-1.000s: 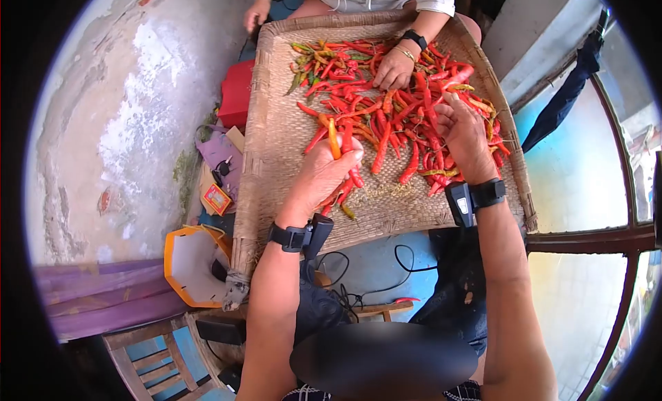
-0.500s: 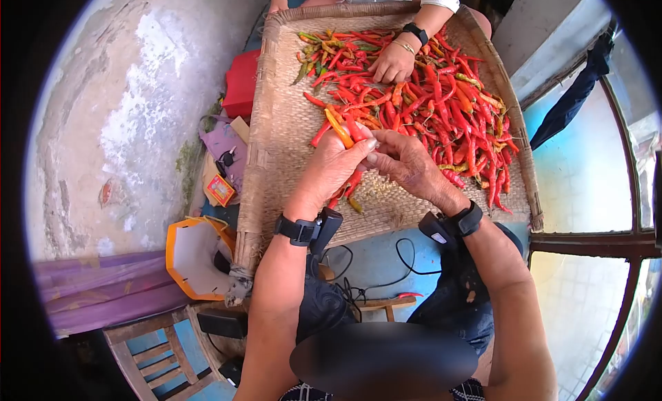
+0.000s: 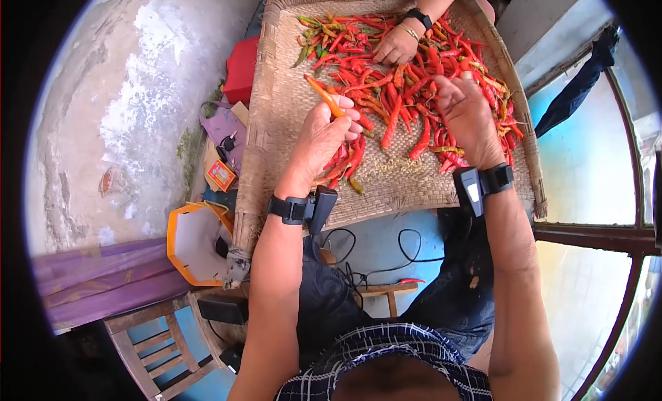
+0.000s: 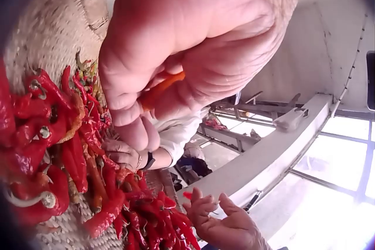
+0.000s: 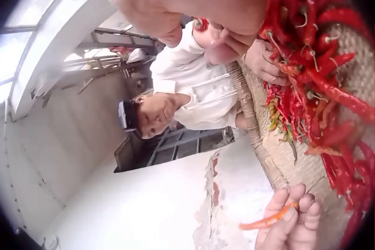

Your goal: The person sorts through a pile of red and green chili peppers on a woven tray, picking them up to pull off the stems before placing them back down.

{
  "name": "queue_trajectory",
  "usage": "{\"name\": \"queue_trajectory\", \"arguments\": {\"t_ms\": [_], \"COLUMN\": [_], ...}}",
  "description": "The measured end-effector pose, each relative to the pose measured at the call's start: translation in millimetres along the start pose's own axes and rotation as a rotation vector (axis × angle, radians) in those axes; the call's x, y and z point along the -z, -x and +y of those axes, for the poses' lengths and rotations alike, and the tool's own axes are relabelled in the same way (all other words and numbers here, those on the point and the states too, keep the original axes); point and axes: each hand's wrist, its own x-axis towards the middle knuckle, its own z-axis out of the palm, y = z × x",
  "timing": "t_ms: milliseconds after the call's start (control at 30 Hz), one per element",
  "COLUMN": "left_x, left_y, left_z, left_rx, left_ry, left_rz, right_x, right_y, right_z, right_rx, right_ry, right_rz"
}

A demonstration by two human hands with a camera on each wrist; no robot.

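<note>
My left hand pinches an orange chili pepper between thumb and fingers, its pointed end angled up and left; the right wrist view shows this orange chili side-on. Over the right part of the heap of red chili peppers, my right hand is raised with fingers loosely bent and thumb apart. A bit of red chili shows right by its fingertips in the left wrist view. Below my left hand lies a small group of chilies on the woven tray.
Across the tray, another person's hand rests on the heap. Green and yellow chilies lie at the far left. Left of the tray are a red box and an orange-rimmed container. A window stands at right.
My right hand came to my left hand, then moved back over the heap at right. My left hand went from holding an orange and a red chili to showing the orange one.
</note>
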Motion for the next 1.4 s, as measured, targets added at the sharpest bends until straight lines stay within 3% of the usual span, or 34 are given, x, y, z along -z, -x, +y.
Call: {"name": "queue_trajectory", "arguments": {"t_ms": [67, 100, 133, 200, 267, 333, 400, 433, 467, 533, 700, 767, 833, 933, 967, 1000, 1067, 1100, 1133, 1200, 1233, 1267, 1333, 1367, 1400], "left_x": [-6.5, -7.0, -7.2, -10.9, -11.1, -11.9, -9.1, -10.0, -4.9, 14.5, 28.9, 27.3, 27.3, 34.3, 38.0, 37.5, 34.3, 35.3, 35.6, 25.3, 22.8, 22.8, 24.0, 23.7, 23.8], "left_y": [2.2, 1.4, 1.1, 2.0, 1.9, 4.1, 2.5, 4.2, 0.3, -12.4, -14.3, -12.7, -15.3, -21.6, -22.7, -21.6, -20.9, -23.4, -24.3, -22.0, -22.0, -23.0, -25.1, -25.1, -24.9], "left_z": [7.2, 9.8, 10.5, 7.3, 5.3, 11.3, 6.8, 7.7, 1.5, -16.1, -21.5, -18.1, -20.9, -34.2, -35.3, -32.3, -29.1, -34.8, -37.4, -30.5, -33.5, -35.9, -40.3, -41.5, -42.0], "left_rx": [0.023, 0.088, 0.153, 0.116, 0.191, 0.267, 0.117, 0.089, 0.089, -0.183, -0.242, -0.146, -0.093, -0.032, -0.021, -0.022, -0.012, -0.043, -0.043, 0.047, 0.006, 0.008, 0.001, 0.030, 0.031], "left_ry": [-0.043, -0.163, -0.283, -0.394, -0.534, -0.557, -0.374, -0.353, -0.358, -0.606, -0.811, -0.957, -0.975, -0.933, -0.871, -0.882, -0.945, -0.894, -0.897, -0.971, -0.939, -0.938, -0.892, -0.707, -0.703], "left_rz": [0.000, -0.117, -0.233, -0.277, -0.406, -0.398, -0.337, -0.189, -0.189, 0.146, 0.247, 0.177, 0.156, 0.100, 0.068, 0.070, 0.060, 0.054, 0.057, -0.099, -0.084, -0.081, -0.092, -0.109, -0.106], "right_x": [-4.3, -18.6, -28.4, -41.8, -36.5, -32.5, -38.5, -40.1, -34.1, -18.3, 2.7, 12.7, 24.1, -17.8, -16.5, -10.9, -6.5, -6.0, -4.3, -8.9, -8.3, -10.0, -12.5, -30.9, -29.2], "right_y": [10.1, 22.0, 30.3, 40.9, 36.1, 30.8, 33.3, 34.7, 29.9, 13.3, -10.5, -13.9, -19.3, 16.4, 15.4, 12.0, 5.1, 2.0, -0.4, 2.6, 7.5, 7.4, 8.1, 23.4, 21.2], "right_z": [22.0, 30.8, 36.1, 50.7, 60.3, 62.0, 43.9, 37.0, 35.4, 31.5, -6.4, -5.0, 4.9, 36.8, 50.9, 63.7, 82.7, 88.1, 92.5, 99.2, 108.9, 114.0, 123.8, 104.2, 109.0], "right_rx": [0.013, -0.017, -0.003, 0.147, 0.170, 0.198, 0.021, 0.020, 0.021, 0.128, 0.134, 0.126, -0.029, -0.014, 0.072, 0.074, 0.533, 0.463, 0.466, 0.294, 0.522, 0.520, 0.207, 0.007, 0.004], "right_ry": [0.310, 0.484, 0.693, 0.821, 0.874, 0.927, 0.986, 0.994, 0.990, 0.634, -0.047, -0.150, 0.025, 0.633, 0.871, 0.862, 1.530, 1.566, 1.563, 1.433, 1.474, 1.474, 1.062, 0.877, 0.880], "right_rz": [-0.106, -0.121, -0.254, -0.514, -0.516, -0.520, -0.409, -0.407, -0.407, -0.343, 0.022, 0.094, -0.020, -0.192, -0.283, -0.286, -0.280, -0.269, -0.272, -0.469, -0.495, -0.499, -0.513, -0.489, -0.492]}}
